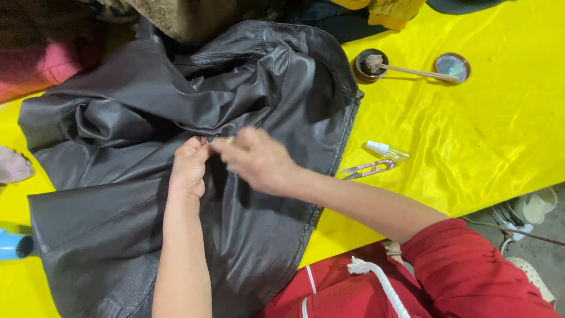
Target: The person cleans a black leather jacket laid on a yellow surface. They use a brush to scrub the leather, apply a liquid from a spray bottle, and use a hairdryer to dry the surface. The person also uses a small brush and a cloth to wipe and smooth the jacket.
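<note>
1. Pinching a fold of the dark leather jacket (147,176) near its middle, our left hand (189,168) is closed, knuckles up, with the leather caught between thumb and fingers.
2. Our right hand (256,160) lies just beside the left, fingers curled and drawn together at the same fold; motion blur hides the fingertips, so we cannot tell whether they hold anything besides the leather.
3. We see the jacket spread flat beneath both hands, its long axis running from the collar at the upper right down toward the lower left, with a sleeve bunched across the upper part.
4. We note the surface: a glossy yellow cloth (482,135) covering the table.
5. To the right of the jacket's edge lie small thread snips (369,169) and a small clear bottle (385,149); farther up sit an open round tin (369,65), a thin stick (419,72) resting across it, and the tin's lid (452,66).
6. At the lower right we see bare grey floor (544,244).
</note>
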